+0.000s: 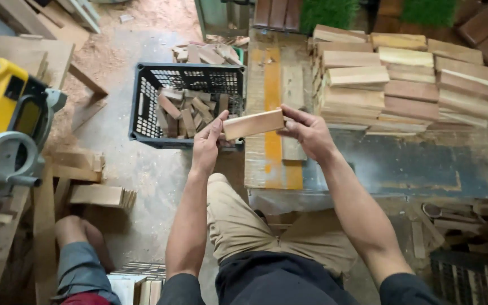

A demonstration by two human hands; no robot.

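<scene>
We grip wood block (pixel 253 123) | left hand (pixel 207 141) and right hand (pixel 307 131) fingers closed on its ends | over bench (pixel 402 164) left edge, beside black crate (pixel 142 107)

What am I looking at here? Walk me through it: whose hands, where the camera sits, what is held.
There is no machine: a camera on a person's head looks down at their own bare arms. The left hand and right hand grip the two ends of a short wooden board. On the workbench ahead sits a stack of similar boards. A black crate of wood offcuts stands on the floor, with a yellow saw at far left. Another person's leg shows at lower left.
</scene>
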